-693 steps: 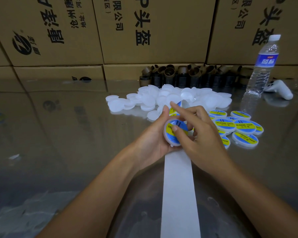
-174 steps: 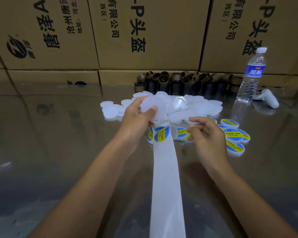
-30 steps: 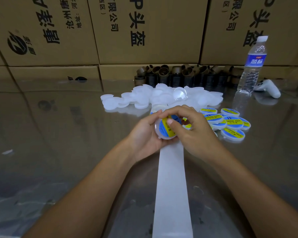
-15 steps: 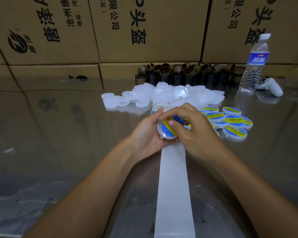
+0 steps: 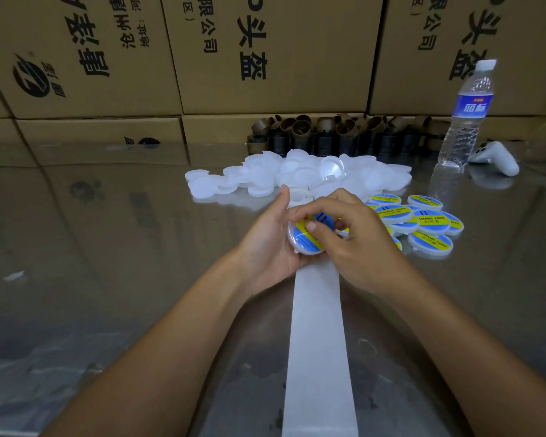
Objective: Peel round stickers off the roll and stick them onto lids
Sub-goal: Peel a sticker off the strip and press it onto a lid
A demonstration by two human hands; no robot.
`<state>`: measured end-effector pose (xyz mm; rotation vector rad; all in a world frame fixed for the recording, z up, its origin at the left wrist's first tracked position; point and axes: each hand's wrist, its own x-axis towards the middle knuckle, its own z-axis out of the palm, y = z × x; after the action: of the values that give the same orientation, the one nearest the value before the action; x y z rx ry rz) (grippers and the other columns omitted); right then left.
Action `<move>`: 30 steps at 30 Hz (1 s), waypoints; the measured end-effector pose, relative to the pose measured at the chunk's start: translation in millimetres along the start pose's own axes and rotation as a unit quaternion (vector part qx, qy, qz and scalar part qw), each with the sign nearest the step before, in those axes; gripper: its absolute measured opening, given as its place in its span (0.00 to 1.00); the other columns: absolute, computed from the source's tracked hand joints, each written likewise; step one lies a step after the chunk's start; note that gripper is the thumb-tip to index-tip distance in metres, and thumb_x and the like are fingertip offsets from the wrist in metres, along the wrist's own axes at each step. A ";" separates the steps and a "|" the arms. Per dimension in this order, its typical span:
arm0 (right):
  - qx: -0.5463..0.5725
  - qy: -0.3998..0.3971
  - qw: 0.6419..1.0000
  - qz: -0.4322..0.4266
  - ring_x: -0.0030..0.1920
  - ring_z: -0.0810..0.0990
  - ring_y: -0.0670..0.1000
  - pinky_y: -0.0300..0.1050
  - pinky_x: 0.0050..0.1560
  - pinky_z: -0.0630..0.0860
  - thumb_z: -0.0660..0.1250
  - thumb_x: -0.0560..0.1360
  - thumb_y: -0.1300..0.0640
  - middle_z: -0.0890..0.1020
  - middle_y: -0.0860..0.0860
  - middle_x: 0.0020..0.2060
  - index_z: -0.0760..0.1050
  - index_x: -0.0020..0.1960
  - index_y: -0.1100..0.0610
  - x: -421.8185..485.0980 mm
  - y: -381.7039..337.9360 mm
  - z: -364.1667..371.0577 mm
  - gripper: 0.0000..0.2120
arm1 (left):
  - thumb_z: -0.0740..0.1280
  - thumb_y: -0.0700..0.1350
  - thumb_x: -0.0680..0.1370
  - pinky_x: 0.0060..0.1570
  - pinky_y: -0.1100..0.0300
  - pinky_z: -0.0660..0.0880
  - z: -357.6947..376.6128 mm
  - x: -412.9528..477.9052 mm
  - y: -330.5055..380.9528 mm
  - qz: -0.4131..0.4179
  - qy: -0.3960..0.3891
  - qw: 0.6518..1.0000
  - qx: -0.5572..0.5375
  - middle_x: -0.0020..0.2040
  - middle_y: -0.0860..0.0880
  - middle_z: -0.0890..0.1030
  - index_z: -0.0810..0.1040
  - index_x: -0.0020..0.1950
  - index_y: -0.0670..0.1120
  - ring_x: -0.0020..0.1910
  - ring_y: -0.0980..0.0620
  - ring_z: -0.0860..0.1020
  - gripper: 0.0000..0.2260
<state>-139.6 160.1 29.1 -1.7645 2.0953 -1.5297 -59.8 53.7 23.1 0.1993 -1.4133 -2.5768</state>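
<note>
At the far end of the white liner strip (image 5: 319,342), both hands had hold of one lid (image 5: 299,249). The left hand (image 5: 265,247) cupped it from the left of the strip with its fingers curled behind. The right hand (image 5: 363,247) curled over the lid's top edge, its thumb bearing down on the blue and yellow sticker (image 5: 303,236).

The likeliest fault was a crease or a trapped bubble if the thumb rubbed unevenly. The sticker could also end up off centre, because the thumb covered the part it was pressing. A hard squeeze might flex the thin lid and lift the sticker's edge.

The fingers hid the sticker's right half and the lid's far rim, so I could not tell whether it sat flat all round. The roll itself was out of sight behind the hands, and the strip was cut off at the frame's bottom edge. Beyond the strip's far end lay the bare lids (image 5: 265,176). To its right the labelled lids (image 5: 429,222) overlapped, so they were hard to count.
</note>
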 end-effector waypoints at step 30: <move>-0.051 0.082 0.995 0.006 0.41 0.70 0.36 0.26 0.40 0.65 0.65 0.76 0.58 0.65 0.40 0.46 0.73 0.61 0.36 1.3 13.9 6.7 0.20 | 0.49 0.59 0.80 0.57 0.53 0.76 3.3 -2.3 -0.3 -0.012 -0.042 0.999 0.002 0.64 0.41 0.75 0.68 0.70 0.40 0.60 0.46 0.77 0.29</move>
<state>-146.8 153.3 17.2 -1.7066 2.2932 -1.6469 -58.4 57.1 24.6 0.1102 -1.4531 -2.6317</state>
